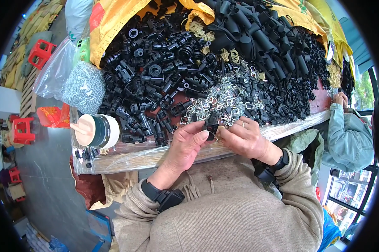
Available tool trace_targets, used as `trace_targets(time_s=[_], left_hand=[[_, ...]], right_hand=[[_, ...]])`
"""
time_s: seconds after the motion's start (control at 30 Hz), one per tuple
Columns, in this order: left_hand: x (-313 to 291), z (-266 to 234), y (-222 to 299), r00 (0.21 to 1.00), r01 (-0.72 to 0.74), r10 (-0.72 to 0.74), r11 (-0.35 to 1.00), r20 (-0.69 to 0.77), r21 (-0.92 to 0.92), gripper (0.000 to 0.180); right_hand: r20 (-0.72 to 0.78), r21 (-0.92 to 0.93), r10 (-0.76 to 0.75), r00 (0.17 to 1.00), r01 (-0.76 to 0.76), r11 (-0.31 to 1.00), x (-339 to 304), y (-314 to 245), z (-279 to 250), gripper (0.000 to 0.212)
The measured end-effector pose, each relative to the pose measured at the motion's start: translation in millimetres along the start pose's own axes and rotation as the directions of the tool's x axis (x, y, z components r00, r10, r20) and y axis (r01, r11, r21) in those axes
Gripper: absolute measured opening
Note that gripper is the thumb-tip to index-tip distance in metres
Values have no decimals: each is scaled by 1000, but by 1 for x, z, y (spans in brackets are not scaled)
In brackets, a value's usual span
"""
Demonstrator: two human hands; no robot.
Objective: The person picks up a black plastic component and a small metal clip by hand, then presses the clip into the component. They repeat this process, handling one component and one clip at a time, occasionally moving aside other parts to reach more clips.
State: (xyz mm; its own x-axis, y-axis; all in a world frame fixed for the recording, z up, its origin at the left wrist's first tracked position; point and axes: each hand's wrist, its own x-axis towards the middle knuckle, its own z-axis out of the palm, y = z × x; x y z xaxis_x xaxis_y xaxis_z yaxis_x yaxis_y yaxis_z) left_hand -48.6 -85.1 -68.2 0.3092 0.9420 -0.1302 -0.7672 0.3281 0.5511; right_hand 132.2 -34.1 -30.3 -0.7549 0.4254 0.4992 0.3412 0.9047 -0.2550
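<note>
Over the table's near edge, my left hand (184, 145) is closed around a black plastic fitting (212, 122), pinching it between thumb and fingers. My right hand (249, 142) meets it from the other side, its fingertips pinched together close to the fitting. What lies in that pinch is too small to make out. Just beyond both hands spreads a heap of shiny metal rings (223, 98), mixed with small black pieces. A big pile of similar black fittings (156, 69) covers the table to the left of it.
Black tubes (256, 35) are heaped at the back, and small black parts (286, 98) at the right. Left stand a jug (107, 131) with a pale lid and a bag of screws (84, 88). A co-worker's sleeve (351, 134) shows at the far right.
</note>
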Motion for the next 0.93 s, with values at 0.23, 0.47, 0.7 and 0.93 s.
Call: trace_targets(time_s=[0.23, 0.47, 0.7, 0.93], left_hand=[[-3, 5, 4, 1000, 13, -12, 999, -24, 32, 29], [-5, 4, 3, 999, 42, -42, 999, -32, 15, 29], [-3, -5, 0, 998, 50, -50, 999, -24, -8, 29], [-1, -5, 2, 995, 92, -87, 991, -51, 98, 30]], right_hand=[[33, 487, 293, 955, -272, 830, -2, -1, -6, 12], [389, 824, 524, 758, -541, 170, 12, -13, -10, 16], [337, 747, 493, 802, -547, 378, 18, -16, 2, 16], [264, 685, 553, 790, -557, 470, 3, -16, 18, 17]])
